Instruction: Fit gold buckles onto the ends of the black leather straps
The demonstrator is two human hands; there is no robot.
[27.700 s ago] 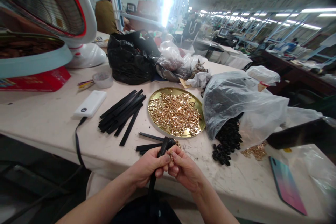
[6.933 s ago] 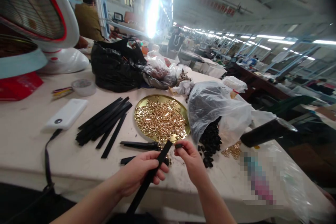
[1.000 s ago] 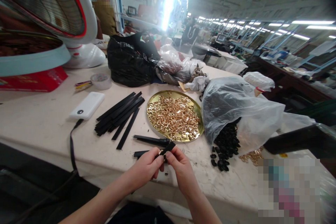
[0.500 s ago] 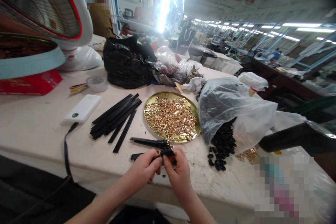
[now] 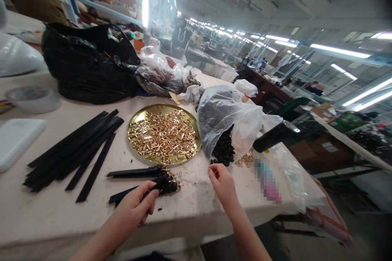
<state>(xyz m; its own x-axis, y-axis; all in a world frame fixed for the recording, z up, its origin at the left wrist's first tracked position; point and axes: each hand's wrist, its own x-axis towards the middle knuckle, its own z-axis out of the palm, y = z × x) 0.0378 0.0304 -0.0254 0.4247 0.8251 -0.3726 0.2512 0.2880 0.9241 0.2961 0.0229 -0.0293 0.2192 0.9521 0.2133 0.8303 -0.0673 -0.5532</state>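
My left hand is closed, thumb against fingers, on a black strap that is mostly hidden by the hand. Just behind it lie finished-looking black straps with gold buckles at their right ends. My right hand is at the near edge of a heap of small black pieces, its fingertips pinched together; whatever is between them is too small to make out. A round gold tray full of small gold buckles stands beyond both hands.
Loose black strips lie to the left, near a white power bank and a tape roll. A black bag stands behind. On the right, a clear plastic bag covers part of the black heap, beside more gold pieces.
My hands, together on a black piece before, are now apart. The right has gone over to the small black pieces, while the left stays by the buckled straps. The view has turned right.
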